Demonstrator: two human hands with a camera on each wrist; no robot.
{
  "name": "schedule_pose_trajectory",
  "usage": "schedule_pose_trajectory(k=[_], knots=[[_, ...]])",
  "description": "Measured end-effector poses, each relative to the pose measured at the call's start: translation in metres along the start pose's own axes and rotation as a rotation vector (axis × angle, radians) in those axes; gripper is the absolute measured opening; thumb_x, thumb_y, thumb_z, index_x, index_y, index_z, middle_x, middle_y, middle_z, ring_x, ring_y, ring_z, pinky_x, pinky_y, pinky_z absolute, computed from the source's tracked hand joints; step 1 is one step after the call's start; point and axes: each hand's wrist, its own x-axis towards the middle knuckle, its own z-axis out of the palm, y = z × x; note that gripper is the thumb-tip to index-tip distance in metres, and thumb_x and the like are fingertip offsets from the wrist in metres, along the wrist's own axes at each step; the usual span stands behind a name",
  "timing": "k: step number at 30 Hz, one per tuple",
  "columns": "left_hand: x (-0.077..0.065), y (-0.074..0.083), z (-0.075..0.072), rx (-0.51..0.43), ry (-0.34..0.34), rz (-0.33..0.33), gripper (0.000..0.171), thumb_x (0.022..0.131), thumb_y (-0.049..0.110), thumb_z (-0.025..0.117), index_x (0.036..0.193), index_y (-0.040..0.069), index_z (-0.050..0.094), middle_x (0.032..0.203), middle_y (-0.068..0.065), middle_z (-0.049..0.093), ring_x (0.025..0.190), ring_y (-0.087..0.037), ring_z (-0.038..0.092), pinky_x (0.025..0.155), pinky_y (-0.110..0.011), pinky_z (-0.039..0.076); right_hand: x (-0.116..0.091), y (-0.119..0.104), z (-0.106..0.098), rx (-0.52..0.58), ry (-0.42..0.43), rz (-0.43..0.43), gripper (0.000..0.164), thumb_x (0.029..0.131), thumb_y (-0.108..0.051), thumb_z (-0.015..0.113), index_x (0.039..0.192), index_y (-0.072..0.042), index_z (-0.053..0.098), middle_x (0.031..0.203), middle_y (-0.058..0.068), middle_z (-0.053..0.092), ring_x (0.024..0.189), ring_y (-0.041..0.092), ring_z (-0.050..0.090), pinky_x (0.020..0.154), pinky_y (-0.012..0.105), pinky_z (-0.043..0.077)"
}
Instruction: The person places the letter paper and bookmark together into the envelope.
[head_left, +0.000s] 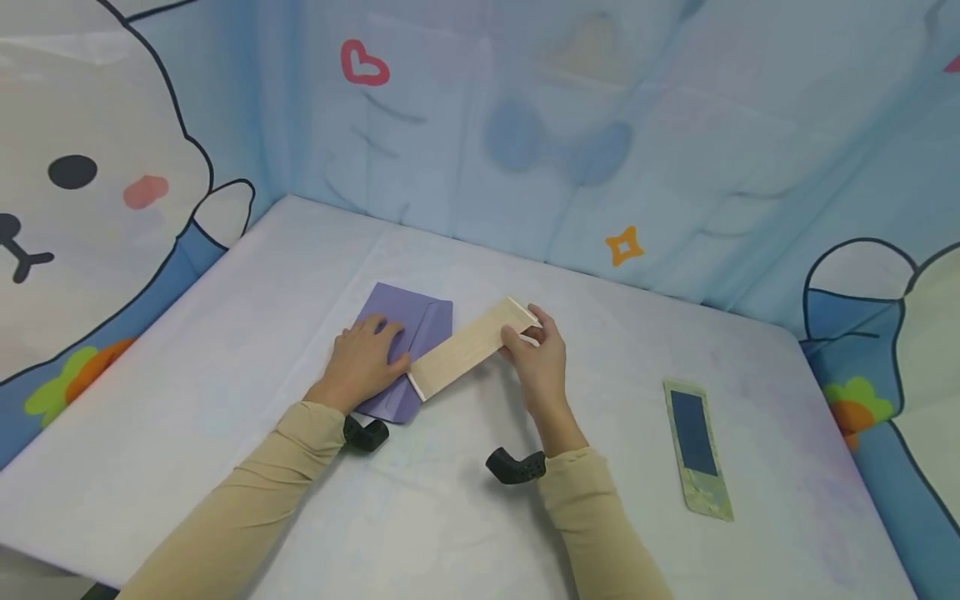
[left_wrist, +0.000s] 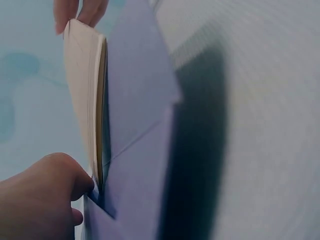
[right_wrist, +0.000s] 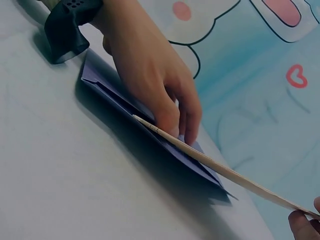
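Note:
A purple paper envelope (head_left: 408,308) is slightly raised off the white table. My left hand (head_left: 362,360) pinches its near layer, thumb at the open edge and fingers on the envelope's face. With thumb and fingers my right hand (head_left: 542,362) grips the upper right end of a long, pale wood-coloured strip (head_left: 471,348). The strip slants down to the left, its low end at the envelope's mouth. Thin layers show along the strip's edge (left_wrist: 100,115) in the left wrist view. In the right wrist view the strip (right_wrist: 240,181) bends slightly, its tip against the envelope (right_wrist: 112,92).
To the right, a narrow green card (head_left: 707,497) with a dark blue rectangle lies flat on the white table (head_left: 420,533). Black wrist cameras (head_left: 516,467) stick out from both sleeves. A printed blue curtain (head_left: 450,150) stands behind the table's far edge.

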Motion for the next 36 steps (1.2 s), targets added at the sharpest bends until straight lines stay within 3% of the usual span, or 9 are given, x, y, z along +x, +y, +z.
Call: schedule_pose_trajectory(k=[8, 17, 24, 27, 32, 36], knots=[[-0.001, 0.001, -0.001, 0.001, -0.002, -0.005, 0.054, 0.088, 0.036, 0.053, 0.134, 0.008, 0.053, 0.138, -0.022, 0.047, 0.13, -0.04, 0.042, 0.099, -0.065, 0.035, -0.005, 0.001, 0.007, -0.036, -0.061, 0.02, 0.079, 0.088, -0.006, 0.062, 0.152, -0.018, 0.019, 0.122, 0.013, 0.052, 0.107, 0.025, 0.063, 0.083, 0.024, 0.054], [-0.001, 0.002, 0.0, 0.004, -0.005, -0.004, 0.053, 0.089, 0.036, 0.053, 0.134, 0.009, 0.052, 0.137, -0.021, 0.048, 0.129, -0.04, 0.044, 0.1, -0.064, 0.034, -0.012, 0.009, 0.018, -0.141, -0.175, -0.021, 0.051, 0.091, -0.012, 0.058, 0.138, -0.011, 0.04, 0.118, 0.015, 0.057, 0.1, 0.027, 0.067, 0.082, 0.033, 0.056], [-0.001, 0.002, 0.001, -0.001, -0.008, -0.011, 0.052, 0.089, 0.036, 0.052, 0.135, 0.011, 0.052, 0.138, -0.019, 0.047, 0.131, -0.038, 0.042, 0.101, -0.063, 0.034, -0.021, 0.012, 0.032, -0.226, -0.271, -0.024, 0.044, 0.091, -0.012, 0.06, 0.132, -0.007, 0.045, 0.115, 0.016, 0.057, 0.082, 0.018, 0.07, 0.074, 0.03, 0.057], [-0.001, 0.001, 0.001, -0.004, -0.013, -0.01, 0.052, 0.09, 0.036, 0.052, 0.135, 0.011, 0.052, 0.138, -0.019, 0.047, 0.131, -0.038, 0.041, 0.101, -0.063, 0.033, -0.024, 0.013, 0.036, -0.225, -0.283, -0.043, 0.058, 0.09, -0.01, 0.062, 0.141, -0.012, 0.035, 0.114, 0.017, 0.058, 0.083, 0.019, 0.07, 0.071, 0.03, 0.057], [0.0, 0.001, 0.001, -0.002, -0.009, -0.006, 0.051, 0.09, 0.036, 0.052, 0.135, 0.011, 0.052, 0.138, -0.019, 0.047, 0.131, -0.038, 0.041, 0.1, -0.063, 0.034, -0.026, 0.017, 0.041, -0.208, -0.224, -0.104, 0.09, 0.086, -0.007, 0.066, 0.153, -0.016, 0.006, 0.108, 0.02, 0.064, 0.078, 0.024, 0.071, 0.065, 0.03, 0.057], [0.0, 0.001, 0.001, -0.001, -0.01, -0.009, 0.052, 0.09, 0.037, 0.052, 0.135, 0.011, 0.052, 0.138, -0.019, 0.047, 0.131, -0.037, 0.041, 0.1, -0.063, 0.034, -0.028, 0.019, 0.042, -0.24, -0.207, -0.115, 0.092, 0.086, -0.01, 0.067, 0.153, -0.01, 0.003, 0.111, 0.02, 0.063, 0.077, 0.024, 0.072, 0.063, 0.026, 0.056]])
